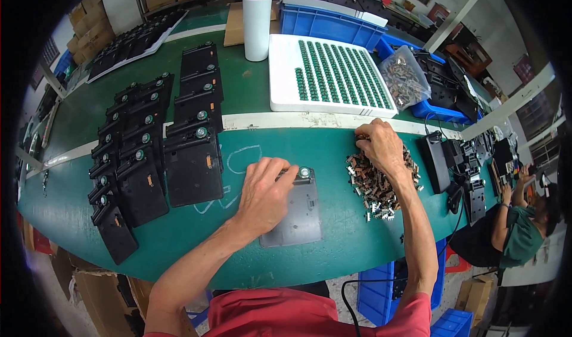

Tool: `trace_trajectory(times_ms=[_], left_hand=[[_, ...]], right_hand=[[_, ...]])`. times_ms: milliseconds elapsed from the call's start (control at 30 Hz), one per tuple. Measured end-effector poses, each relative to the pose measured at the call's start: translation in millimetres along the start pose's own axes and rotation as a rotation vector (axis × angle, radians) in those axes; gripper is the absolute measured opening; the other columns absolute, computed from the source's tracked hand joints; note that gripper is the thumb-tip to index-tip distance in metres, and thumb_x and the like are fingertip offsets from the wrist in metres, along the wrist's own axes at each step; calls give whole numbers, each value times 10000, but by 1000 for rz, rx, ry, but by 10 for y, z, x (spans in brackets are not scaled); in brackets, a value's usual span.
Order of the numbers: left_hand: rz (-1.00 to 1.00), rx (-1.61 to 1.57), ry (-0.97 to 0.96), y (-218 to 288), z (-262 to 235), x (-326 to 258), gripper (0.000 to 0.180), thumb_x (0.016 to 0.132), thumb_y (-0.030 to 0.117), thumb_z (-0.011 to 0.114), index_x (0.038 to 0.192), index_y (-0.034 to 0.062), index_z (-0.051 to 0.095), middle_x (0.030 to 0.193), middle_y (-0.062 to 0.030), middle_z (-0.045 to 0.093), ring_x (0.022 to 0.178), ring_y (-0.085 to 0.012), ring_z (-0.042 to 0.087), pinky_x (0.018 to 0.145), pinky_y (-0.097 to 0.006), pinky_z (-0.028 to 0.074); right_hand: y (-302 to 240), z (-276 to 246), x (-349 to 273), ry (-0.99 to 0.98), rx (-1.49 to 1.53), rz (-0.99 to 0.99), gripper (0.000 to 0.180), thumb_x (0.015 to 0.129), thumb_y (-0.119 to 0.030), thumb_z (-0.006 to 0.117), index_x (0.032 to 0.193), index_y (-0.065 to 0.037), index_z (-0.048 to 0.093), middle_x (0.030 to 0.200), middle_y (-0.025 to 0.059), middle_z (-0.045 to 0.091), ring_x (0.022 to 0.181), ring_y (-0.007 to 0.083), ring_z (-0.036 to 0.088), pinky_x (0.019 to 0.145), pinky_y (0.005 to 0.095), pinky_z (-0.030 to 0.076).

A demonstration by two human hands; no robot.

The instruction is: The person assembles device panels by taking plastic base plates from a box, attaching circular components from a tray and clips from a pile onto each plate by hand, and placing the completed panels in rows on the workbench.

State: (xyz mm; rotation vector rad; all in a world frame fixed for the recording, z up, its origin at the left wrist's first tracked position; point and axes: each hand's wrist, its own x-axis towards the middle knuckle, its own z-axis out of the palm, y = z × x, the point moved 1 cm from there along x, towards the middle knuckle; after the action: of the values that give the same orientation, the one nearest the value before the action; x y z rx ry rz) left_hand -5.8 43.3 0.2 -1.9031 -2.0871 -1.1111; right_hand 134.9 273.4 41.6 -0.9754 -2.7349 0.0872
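Note:
A flat black plastic panel (292, 215), with a round silvery part (305, 172) at its top, lies on the green table in front of me. My left hand (265, 194) curls its fingers over the panel's upper left edge and keeps hold of it; the fingertips are partly hidden. To the right is a heap of small brown and silver metal-and-plastic pieces (381, 188). At the heap's far side my right hand (381, 146) has its fingers drawn together and pointing down. Whatever they pinch, if anything, cannot be made out.
Similar black panels (190, 158) lie in overlapping columns at left. Beyond the white strip stand a white bottle (257, 24), a white foam tray (286, 93) of green parts and a bag of pieces (405, 78). A black box-shaped device (435, 161) and cables lie right; a person (524, 224) sits beyond.

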Motion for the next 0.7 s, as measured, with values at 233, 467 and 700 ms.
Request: trace_trajectory(times_ms=[233,467,700], left_hand=[[2,2,-3,-4,-1,-10,405,696,-66,721,1093,-14,657,1014,-99,584,946,-268,549,808,-385,418],[-1,9,-7,-19,2,-11,406,696,-66,719,1094,-17,655,1014,-100,582,942,-266,548,807,-385,417],[5,2,-12,13,-2,24,401,696,-62,716,1091,-21,656,1015,-105,584,941,-271,549,807,-387,415]], right_hand=[[2,128,-10,45,29,-59,128,727,-63,715,852,-48,690,931,137,656,928,335,612,770,472,503],[-190,102,-154,128,137,-134,113,759,-37,681,871,-54,684,887,89,671,903,302,607,780,452,451],[-259,126,-295,188,146,-147,139,764,-29,669,895,-69,696,868,68,648,905,283,592,767,436,430]])
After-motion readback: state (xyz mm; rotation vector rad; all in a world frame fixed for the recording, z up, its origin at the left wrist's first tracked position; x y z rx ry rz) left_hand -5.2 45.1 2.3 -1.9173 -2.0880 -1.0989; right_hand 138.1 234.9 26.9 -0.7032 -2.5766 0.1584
